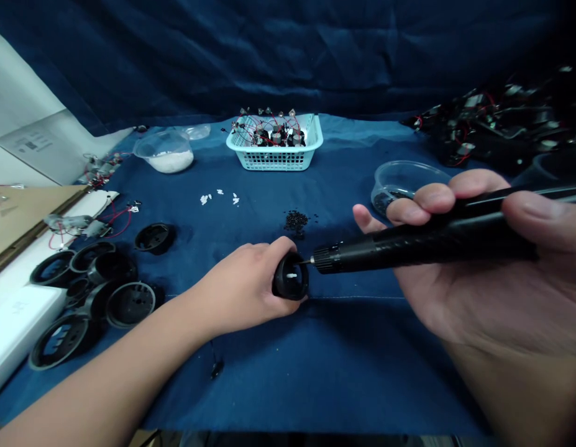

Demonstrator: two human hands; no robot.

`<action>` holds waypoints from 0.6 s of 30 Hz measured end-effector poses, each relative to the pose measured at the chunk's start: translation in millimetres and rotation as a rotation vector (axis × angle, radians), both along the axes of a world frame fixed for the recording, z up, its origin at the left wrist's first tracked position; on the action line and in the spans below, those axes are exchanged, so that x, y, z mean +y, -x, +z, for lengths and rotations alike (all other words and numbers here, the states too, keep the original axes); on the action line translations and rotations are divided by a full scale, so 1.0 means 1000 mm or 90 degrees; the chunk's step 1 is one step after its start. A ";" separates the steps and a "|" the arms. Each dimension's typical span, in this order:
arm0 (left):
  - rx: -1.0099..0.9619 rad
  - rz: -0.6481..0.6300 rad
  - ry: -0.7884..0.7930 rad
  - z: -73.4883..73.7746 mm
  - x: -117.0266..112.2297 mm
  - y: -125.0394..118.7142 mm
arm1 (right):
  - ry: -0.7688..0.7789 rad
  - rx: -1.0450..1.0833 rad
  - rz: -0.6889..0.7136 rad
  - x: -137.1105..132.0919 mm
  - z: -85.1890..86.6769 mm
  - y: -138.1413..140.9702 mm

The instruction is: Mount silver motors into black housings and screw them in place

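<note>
A dark blue cloth backdrop point(288, 56) hangs behind a table point(343, 372) covered in the same blue fabric. Along the far edge sits a pale blue plastic basket point(274, 144) of motors with red wires point(274, 136), with a clear tub of white pieces point(164, 152) to its left. A heap of wired assemblies point(502, 118) fills the far right corner. Near the left edge, black round housings point(129, 304) lie in a loose group, and a single housing point(154, 238) rests a little apart, closer to the middle. A white box point(17, 335) lines the left edge. Mid-table lie a few loose white clips point(219, 197), a small pile of black screws point(296, 220), and a clear tub point(399, 186) partly behind the right hand point(483, 292).

That right hand wraps its fingers around a black pen-shaped electric screwdriver point(422, 242), steadying it level so the bit point(306, 261) points left. The left hand point(241, 288) is closed around a black round housing point(291, 292), low over the table near the front edge. The grip leaves the housing's open face turned toward the bit, exposing a small white part point(291, 275) inside.
</note>
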State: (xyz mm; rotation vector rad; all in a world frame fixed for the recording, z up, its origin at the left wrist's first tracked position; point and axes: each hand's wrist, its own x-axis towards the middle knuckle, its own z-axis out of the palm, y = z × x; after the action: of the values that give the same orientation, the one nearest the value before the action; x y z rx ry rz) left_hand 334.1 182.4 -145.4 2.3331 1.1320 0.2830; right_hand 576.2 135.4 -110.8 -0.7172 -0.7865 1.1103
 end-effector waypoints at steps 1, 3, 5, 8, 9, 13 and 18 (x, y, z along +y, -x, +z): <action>-0.005 0.003 0.005 0.000 -0.001 0.000 | -0.007 -0.005 0.007 0.000 -0.001 -0.001; -0.014 0.016 0.020 0.000 -0.001 -0.001 | -0.013 -0.008 0.016 -0.001 -0.002 -0.001; -0.020 0.028 0.031 -0.001 -0.001 -0.001 | -0.011 -0.005 0.018 -0.002 -0.002 -0.001; -0.030 0.030 0.034 -0.002 0.000 -0.002 | -0.005 0.003 0.025 -0.003 -0.001 0.000; -0.032 0.031 0.035 -0.002 0.000 -0.002 | -0.002 0.010 0.028 -0.004 -0.001 0.000; -0.028 0.039 0.046 0.000 0.001 -0.003 | 0.010 0.035 0.036 -0.004 -0.003 -0.002; -0.004 0.033 0.074 0.009 0.000 -0.007 | -0.018 -0.006 0.069 -0.001 -0.006 -0.006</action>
State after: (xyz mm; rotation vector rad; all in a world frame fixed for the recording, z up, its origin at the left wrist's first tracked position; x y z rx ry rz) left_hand 341.5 182.7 -136.3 2.2022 1.1754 0.2361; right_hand 582.1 134.3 -116.5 -0.6637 -0.8557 1.1914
